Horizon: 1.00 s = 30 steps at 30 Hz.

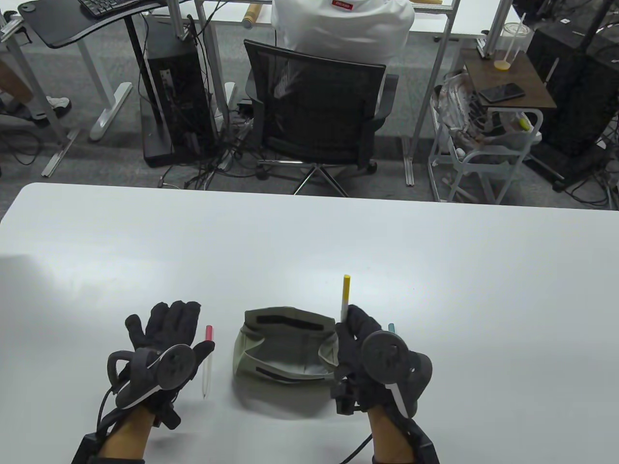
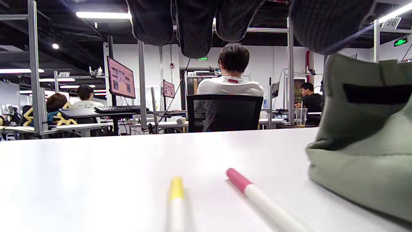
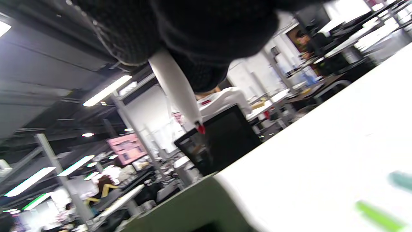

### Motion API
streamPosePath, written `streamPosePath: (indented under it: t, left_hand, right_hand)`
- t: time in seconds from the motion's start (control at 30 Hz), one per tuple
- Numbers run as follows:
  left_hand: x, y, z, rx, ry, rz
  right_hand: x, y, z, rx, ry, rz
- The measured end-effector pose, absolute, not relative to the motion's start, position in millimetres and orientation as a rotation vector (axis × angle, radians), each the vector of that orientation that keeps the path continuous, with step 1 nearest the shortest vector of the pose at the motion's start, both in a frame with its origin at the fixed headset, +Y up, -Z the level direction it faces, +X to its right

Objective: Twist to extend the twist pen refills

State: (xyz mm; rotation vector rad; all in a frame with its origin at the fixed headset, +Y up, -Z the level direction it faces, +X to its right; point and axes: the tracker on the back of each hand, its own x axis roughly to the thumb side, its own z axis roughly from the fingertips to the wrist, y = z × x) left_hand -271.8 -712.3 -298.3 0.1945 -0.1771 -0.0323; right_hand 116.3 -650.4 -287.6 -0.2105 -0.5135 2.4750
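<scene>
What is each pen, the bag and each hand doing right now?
Pink pen: lying on the table, beside the left hand.
Yellow pen: held up by the right hand.
Bag: open, lying between the hands.
Left hand: fingers spread, holding nothing.
Right hand: gripping the yellow pen.

Left hand point(image 1: 167, 338) lies flat, palm down, fingers stretched forward and loosely spread. Right hand point(image 1: 367, 340) is raised beside it, fingers point(image 1: 355, 316) curled tight into a pinching grip.

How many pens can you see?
5: a yellow-capped pen held in the right hand; pink pen and yellow pen by the left hand; teal pen and green pen beside the right; pouch may hide more.
</scene>
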Motion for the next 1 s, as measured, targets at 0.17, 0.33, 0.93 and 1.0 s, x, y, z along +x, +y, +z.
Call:
streamPosePath:
  t: [0.17, 0.33, 0.93, 1.0]
  left_hand:
    - [-275.6, -715.8, -299.7, 0.155, -0.156, 0.036]
    - [-277.8, -719.1, -300.0, 0.134, -0.137, 0.049]
    - [-280.1, -720.8, -299.6, 0.112, -0.137, 0.064]
    - [-279.9, -721.3, -299.8, 0.109, -0.139, 0.064]
  right_hand:
    - [168.4, -676.9, -302.3, -0.483, -0.365, 2.641]
    - [194.1, -715.2, -316.8, -0.750, -0.019, 2.823]
    - [196.8, -760.9, -327.7, -0.914, 0.156, 2.961]
    - [197.3, -761.2, -327.3, -0.915, 0.158, 2.953]
